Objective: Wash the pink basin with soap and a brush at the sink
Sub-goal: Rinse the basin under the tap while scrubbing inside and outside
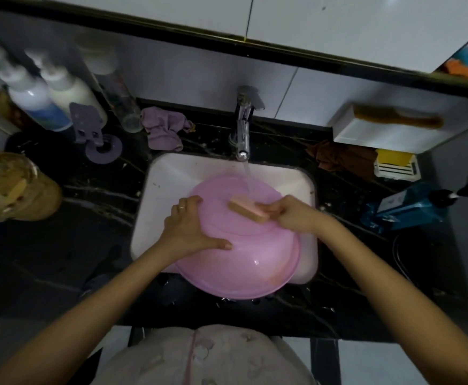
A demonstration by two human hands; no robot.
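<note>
Shirt [199, 357] near basin [241, 262] overhanging sink [158, 190] rim

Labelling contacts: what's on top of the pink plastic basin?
Pink rectangular scrub brush gripped by right hand, left hand pressing flat, tap water landing. Drain of white sink is covered.

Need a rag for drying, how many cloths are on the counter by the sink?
2: a purple cloth left of the tap, a brown cloth right of it under the white shelf. More may be hidden.
</note>
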